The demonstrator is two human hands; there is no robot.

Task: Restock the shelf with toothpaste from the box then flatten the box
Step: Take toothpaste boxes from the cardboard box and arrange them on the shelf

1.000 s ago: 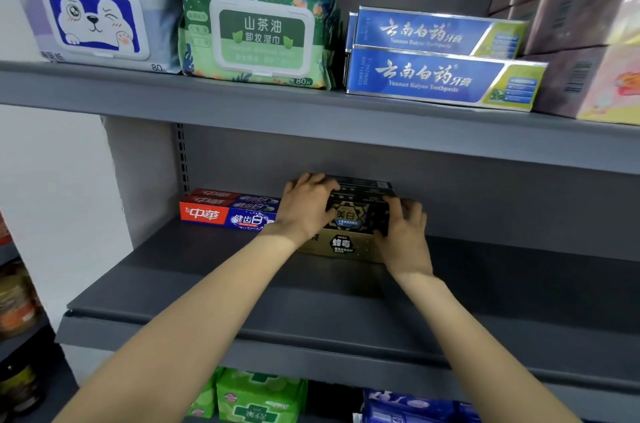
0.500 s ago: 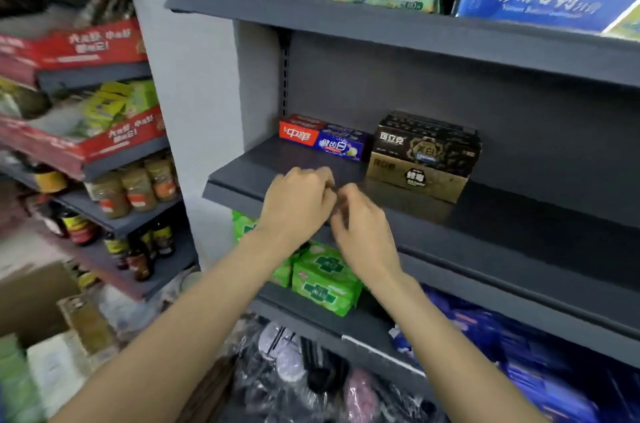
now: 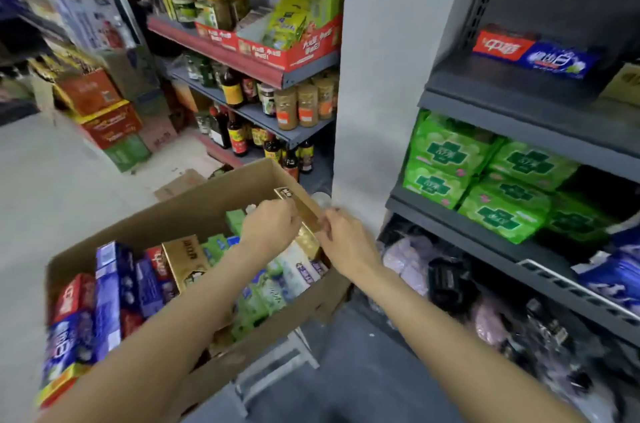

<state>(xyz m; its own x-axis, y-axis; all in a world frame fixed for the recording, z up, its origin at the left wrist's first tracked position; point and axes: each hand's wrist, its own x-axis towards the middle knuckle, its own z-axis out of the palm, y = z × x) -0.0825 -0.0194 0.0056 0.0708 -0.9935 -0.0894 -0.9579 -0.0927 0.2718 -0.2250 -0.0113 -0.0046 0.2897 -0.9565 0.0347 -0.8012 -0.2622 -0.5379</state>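
An open cardboard box point(image 3: 194, 207) stands below me, filled with several toothpaste cartons in blue, red, gold and green. My left hand point(image 3: 270, 226) and my right hand point(image 3: 346, 240) meet over its far right corner, both gripping a gold toothpaste carton point(image 3: 303, 214) that slants up out of the box. A second gold carton point(image 3: 185, 258) lies in the middle of the box. On the grey shelf point(image 3: 512, 100) at upper right sits a red and blue toothpaste carton point(image 3: 535, 53), with a gold carton's edge point(image 3: 623, 84) beside it.
Green packs point(image 3: 485, 187) fill the shelf below the toothpaste shelf. Dark wrapped goods lie on the bottom shelf at right. A white pillar point(image 3: 377, 76) separates this rack from shelves of bottles and jars point(image 3: 263, 96). Stacked cartons point(image 3: 104, 110) stand on the floor at left. A white stool frame point(image 3: 273, 374) supports the box.
My view swung down and left from the shelf to the box. Both hands left the black and gold cartons on the shelf, came down, and now grip a gold carton in the box.
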